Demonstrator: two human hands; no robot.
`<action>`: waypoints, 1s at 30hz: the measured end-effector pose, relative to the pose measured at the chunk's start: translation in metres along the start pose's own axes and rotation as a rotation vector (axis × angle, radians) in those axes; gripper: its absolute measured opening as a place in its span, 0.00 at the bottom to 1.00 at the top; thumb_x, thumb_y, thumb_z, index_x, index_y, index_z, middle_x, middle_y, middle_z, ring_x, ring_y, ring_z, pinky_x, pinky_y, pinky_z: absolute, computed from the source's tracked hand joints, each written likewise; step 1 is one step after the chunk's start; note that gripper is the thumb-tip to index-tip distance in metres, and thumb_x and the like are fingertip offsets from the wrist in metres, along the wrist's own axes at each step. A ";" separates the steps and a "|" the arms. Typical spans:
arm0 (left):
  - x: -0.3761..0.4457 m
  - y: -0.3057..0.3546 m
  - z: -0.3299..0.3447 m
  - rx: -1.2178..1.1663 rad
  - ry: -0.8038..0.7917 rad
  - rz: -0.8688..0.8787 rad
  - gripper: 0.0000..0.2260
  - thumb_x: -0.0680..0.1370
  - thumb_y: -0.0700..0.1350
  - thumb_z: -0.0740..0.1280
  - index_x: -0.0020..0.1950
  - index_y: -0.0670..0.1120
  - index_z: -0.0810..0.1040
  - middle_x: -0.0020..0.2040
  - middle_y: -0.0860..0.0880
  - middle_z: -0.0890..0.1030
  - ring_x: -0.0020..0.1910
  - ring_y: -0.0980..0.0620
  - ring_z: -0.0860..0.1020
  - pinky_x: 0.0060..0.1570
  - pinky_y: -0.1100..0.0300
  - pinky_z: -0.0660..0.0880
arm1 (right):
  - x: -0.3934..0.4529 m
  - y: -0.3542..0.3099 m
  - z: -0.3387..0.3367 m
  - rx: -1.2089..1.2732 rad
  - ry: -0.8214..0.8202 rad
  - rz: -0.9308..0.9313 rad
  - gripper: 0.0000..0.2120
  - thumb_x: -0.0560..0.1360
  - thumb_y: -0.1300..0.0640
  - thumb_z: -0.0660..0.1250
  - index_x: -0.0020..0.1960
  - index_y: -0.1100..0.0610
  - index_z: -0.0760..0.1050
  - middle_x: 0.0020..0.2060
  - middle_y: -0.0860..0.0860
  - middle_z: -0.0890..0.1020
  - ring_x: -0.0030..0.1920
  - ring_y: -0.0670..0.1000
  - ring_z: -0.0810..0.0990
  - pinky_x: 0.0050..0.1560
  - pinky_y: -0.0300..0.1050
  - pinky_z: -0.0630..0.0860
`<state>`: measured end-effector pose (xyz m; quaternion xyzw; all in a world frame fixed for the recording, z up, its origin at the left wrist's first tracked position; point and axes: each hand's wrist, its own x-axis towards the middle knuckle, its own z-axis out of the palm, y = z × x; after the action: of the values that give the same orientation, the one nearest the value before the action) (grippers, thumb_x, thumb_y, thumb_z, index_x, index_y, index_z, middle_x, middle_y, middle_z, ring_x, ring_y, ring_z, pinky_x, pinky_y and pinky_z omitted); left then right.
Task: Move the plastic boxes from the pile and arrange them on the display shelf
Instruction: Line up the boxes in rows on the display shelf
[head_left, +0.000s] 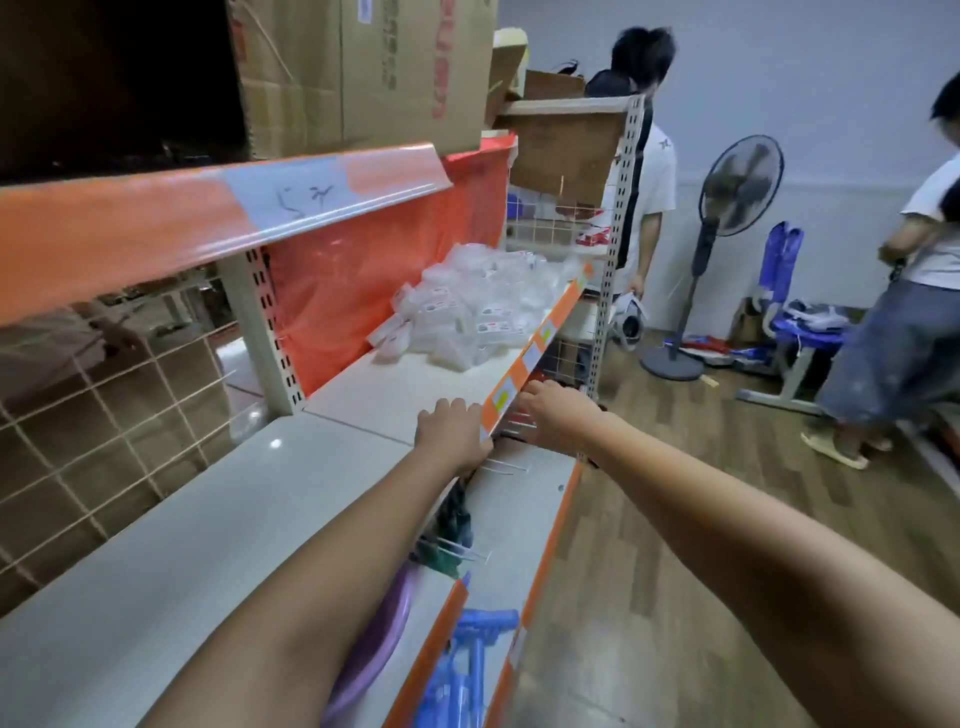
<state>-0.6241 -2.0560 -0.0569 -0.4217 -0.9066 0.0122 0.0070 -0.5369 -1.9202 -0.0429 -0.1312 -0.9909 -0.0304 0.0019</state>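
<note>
Both hands reached forward to the front edge of the display shelf (395, 395), the white board with an orange price strip along its lip. Left hand (453, 432) lay on top of that edge, fingers curled down over the lip, gripping the shelf itself. Right hand (553, 410) sat just beyond the lip on the aisle side, its fingers bent toward the orange strip and touching it; whether they closed around anything I could not tell, as the fingertips were hidden behind the strip.

Farther along the same shelf, well apart from both hands, sat the pile of plastic boxes (467, 306), clear cases with small labels heaped loosely against the orange back panel (363, 280). Above the shelf ran another board carrying large cardboard cartons (363, 73). Below the shelf's lip, wire hooks (501, 467) stuck out, and a blue plastic item (467, 670) lay on a lower level. Past the far end of the shelf stood a person in a white shirt (649, 182), a pedestal fan (727, 208) and a second person (914, 291) near a blue chair (800, 322)
</note>
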 end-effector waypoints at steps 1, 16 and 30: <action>0.016 0.013 -0.003 -0.010 0.002 0.008 0.20 0.79 0.54 0.59 0.68 0.46 0.67 0.65 0.44 0.70 0.65 0.43 0.67 0.60 0.49 0.67 | 0.005 0.019 -0.002 -0.006 0.011 0.019 0.23 0.77 0.47 0.61 0.69 0.55 0.68 0.65 0.54 0.71 0.64 0.57 0.70 0.60 0.54 0.71; 0.268 0.096 -0.022 0.066 0.062 0.127 0.20 0.78 0.54 0.59 0.66 0.43 0.69 0.63 0.42 0.72 0.64 0.42 0.68 0.57 0.49 0.69 | 0.155 0.221 0.002 0.050 -0.024 0.160 0.24 0.77 0.49 0.62 0.70 0.56 0.65 0.64 0.55 0.69 0.65 0.56 0.67 0.62 0.52 0.71; 0.483 0.049 -0.016 -0.021 0.052 0.005 0.19 0.79 0.54 0.58 0.67 0.46 0.69 0.64 0.45 0.72 0.64 0.45 0.68 0.57 0.52 0.68 | 0.354 0.300 0.018 0.233 -0.070 0.056 0.26 0.77 0.48 0.62 0.72 0.55 0.63 0.68 0.55 0.67 0.69 0.55 0.64 0.65 0.51 0.67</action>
<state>-0.8981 -1.6546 -0.0407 -0.4241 -0.9052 -0.0082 0.0261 -0.8008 -1.5376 -0.0387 -0.1588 -0.9831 0.0897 -0.0165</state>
